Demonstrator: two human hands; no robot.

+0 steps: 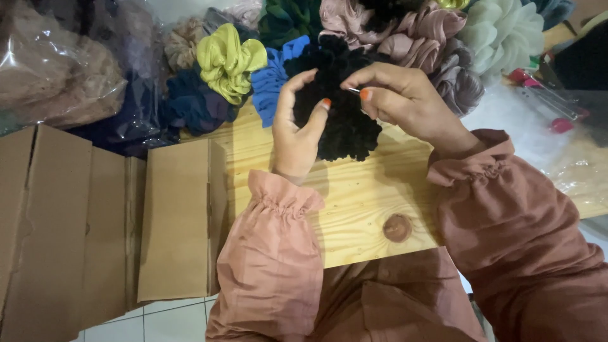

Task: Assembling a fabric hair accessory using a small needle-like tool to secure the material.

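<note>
The left hand [296, 126] stands upright, palm turned in, thumb and fingers curled around a black scrunchie [342, 107]. The right hand [399, 98] arches over it, fingertips pinching a thin needle [353, 90]. Both hover above the wooden surface [361, 196], beside 1 yellow scrunchie [229, 60].

Pale wooden board [354, 196] under heaped scrunchies [231, 60], flat cardboard boxes [177, 215] alongside.
</note>
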